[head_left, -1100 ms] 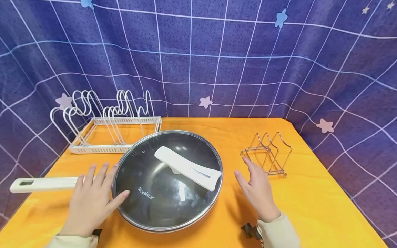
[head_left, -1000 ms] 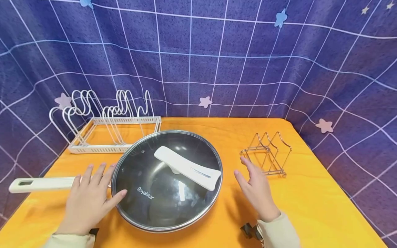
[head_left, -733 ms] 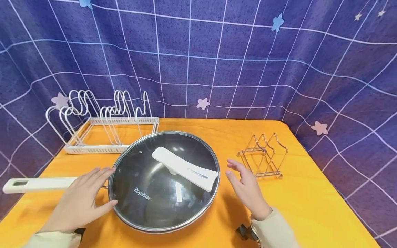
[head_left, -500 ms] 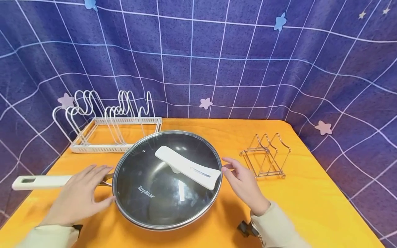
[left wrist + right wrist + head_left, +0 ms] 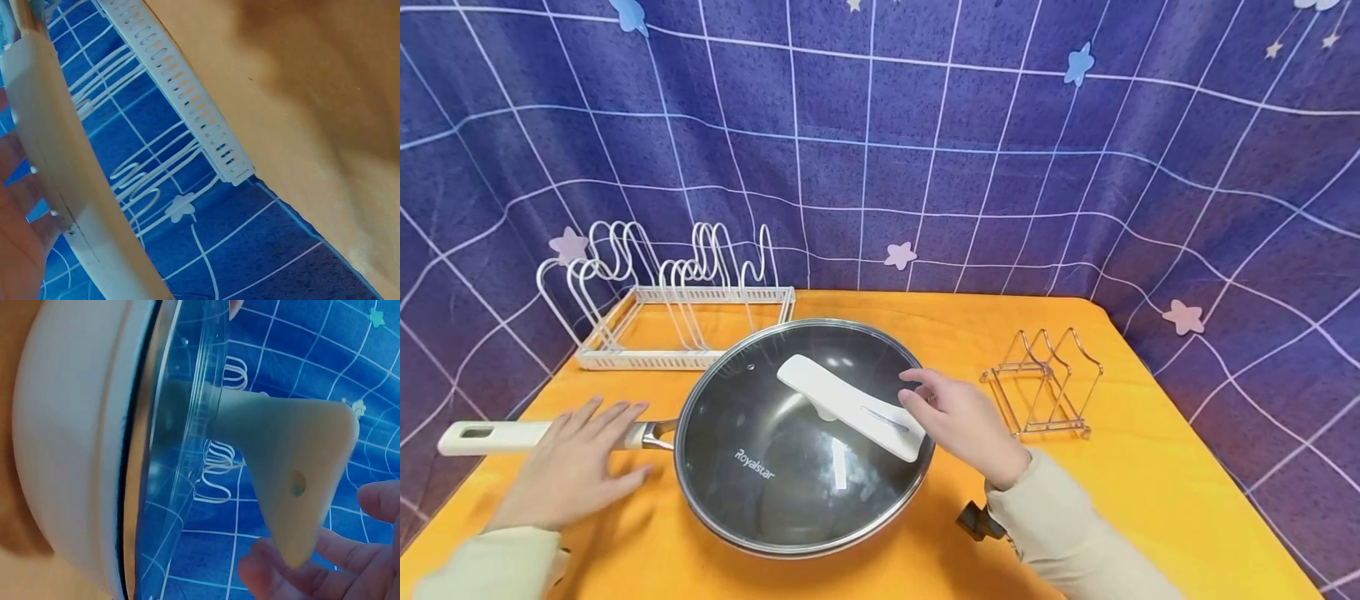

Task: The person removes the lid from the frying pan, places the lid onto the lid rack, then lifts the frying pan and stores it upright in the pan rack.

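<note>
A white wok with a long cream handle (image 5: pixel 505 437) sits in the middle, its pale side (image 5: pixel 69 444) showing in the right wrist view. On it lies a dark-looking glass lid (image 5: pixel 767 508) marked "Royalstar", topped by a long white lid handle (image 5: pixel 842 400). My left hand (image 5: pixel 568 471) is over the wok handle, fingers spread and fairly straight; the left wrist view has its fingers (image 5: pixel 25 206) behind that handle. At the lid's right side, my right hand (image 5: pixel 962 417) has its loosely bent fingers and thumb close by the end of the lid handle, not closed on it.
A white wire pan rack (image 5: pixel 647 360) stands behind the wok on the left. To the right is a small metal wire rack (image 5: pixel 1045 392). Orange cloth (image 5: pixel 1150 500) covers the table, and a blue grid-patterned curtain (image 5: pixel 985 183) hangs at its back and sides.
My left hand has moved left from the lid's edge onto the wok handle. The right hand has come left, from beside the small rack to the lid handle's end.
</note>
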Tool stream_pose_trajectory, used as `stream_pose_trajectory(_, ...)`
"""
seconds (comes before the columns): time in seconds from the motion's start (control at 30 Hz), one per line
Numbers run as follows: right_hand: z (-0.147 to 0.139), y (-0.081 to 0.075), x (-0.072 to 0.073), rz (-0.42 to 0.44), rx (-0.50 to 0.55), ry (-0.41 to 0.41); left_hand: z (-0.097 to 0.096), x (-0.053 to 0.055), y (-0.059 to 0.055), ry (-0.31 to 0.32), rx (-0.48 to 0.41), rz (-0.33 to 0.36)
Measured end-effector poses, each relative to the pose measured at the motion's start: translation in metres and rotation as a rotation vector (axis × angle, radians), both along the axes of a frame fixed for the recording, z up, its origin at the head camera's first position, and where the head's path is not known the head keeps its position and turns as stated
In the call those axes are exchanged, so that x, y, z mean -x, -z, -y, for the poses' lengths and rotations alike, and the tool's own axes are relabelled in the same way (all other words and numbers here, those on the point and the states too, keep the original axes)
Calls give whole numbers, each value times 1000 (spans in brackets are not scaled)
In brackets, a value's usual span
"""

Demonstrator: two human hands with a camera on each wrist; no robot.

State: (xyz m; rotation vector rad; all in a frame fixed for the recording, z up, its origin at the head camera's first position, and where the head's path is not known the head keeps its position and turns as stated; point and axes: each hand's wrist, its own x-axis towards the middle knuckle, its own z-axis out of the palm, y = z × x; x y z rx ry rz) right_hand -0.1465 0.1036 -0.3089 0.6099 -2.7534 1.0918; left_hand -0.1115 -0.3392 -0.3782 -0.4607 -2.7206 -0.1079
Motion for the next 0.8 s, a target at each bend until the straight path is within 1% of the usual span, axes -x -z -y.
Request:
stream_pose_trajectory(0.17, 7, 1, 2, -73, -78, -28, 5, 2, 2, -18, 13, 17)
stream_pose_trajectory(0.3, 11, -1, 3, -81, -115, -51, 6, 2, 3, -40, 28, 35)
stream_pose_trajectory(0.43, 17, -3, 2, -76, -134, -63, 9, -1, 4, -62, 32, 58)
stream_pose_trajectory(0.6, 24, -3, 1, -83, -177, -77, 13, -4, 5, -63, 32, 39)
stream_pose_trajectory(0.8, 32, -2, 1, -140, -257, -49, 16, -4, 7, -57, 44, 20)
